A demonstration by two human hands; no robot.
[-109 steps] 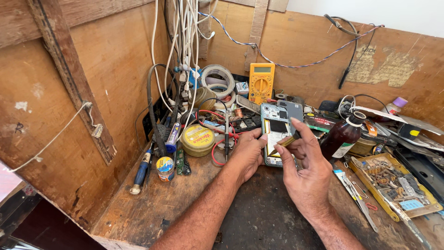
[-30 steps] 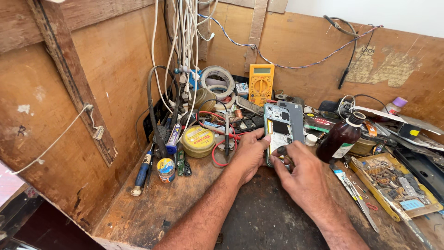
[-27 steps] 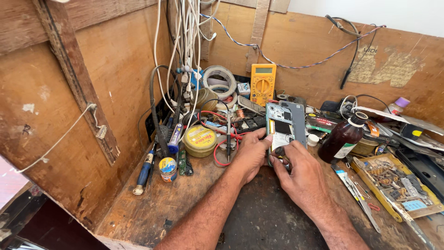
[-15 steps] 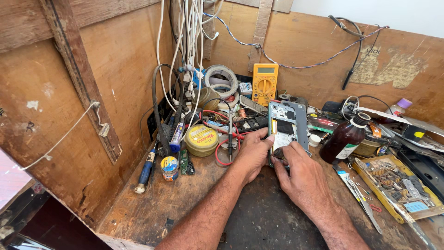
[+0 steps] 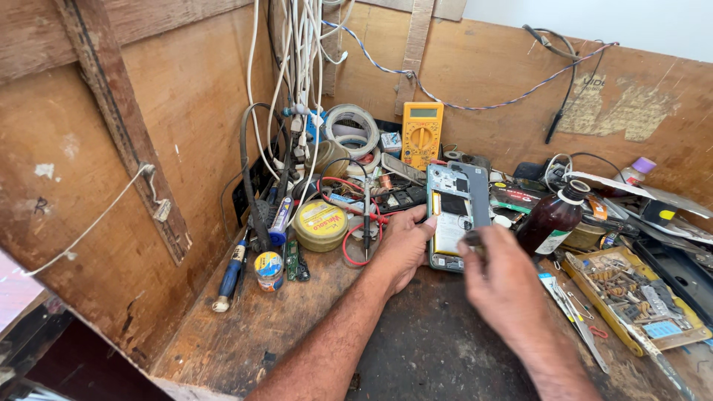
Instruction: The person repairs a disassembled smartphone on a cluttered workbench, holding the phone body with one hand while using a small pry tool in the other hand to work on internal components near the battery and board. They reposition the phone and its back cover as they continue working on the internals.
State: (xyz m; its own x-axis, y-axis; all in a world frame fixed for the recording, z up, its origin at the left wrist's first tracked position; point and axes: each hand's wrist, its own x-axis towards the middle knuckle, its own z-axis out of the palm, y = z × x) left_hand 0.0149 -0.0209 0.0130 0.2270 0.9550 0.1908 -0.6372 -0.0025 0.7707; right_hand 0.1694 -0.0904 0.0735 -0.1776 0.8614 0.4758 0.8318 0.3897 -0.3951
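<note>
Between the two hands stands the phone (image 5: 455, 215), back cover off, board and battery exposed, lower edge on the bench (image 5: 297, 327). Left hand (image 5: 401, 249) grips its left edge, thumb up the side. Right hand (image 5: 505, 278) is at the lower right edge, fingers curled and blurred; whether it pinches a tool or a part cannot be told.

Progress, as judged: opening is done; internal work is in hand; nothing visible shows reassembly begun, and no cover can be made out with certainty.

Just right of the right hand: tweezers and small tools (image 5: 572, 312), then a parts tray (image 5: 631, 297). Beyond that hand: a brown bottle (image 5: 553, 219). Left of the left hand: a yellow tin (image 5: 319, 223), a small jar (image 5: 269, 269), a blue screwdriver (image 5: 229, 278). Beyond the phone: a yellow multimeter (image 5: 422, 134), tape rolls (image 5: 353, 126), hanging white cables (image 5: 301, 59).

Surface: worn, stained wood, dark patch near the forearms. Enclosure: rough plywood walls (image 5: 111, 148) on the left and behind.
</note>
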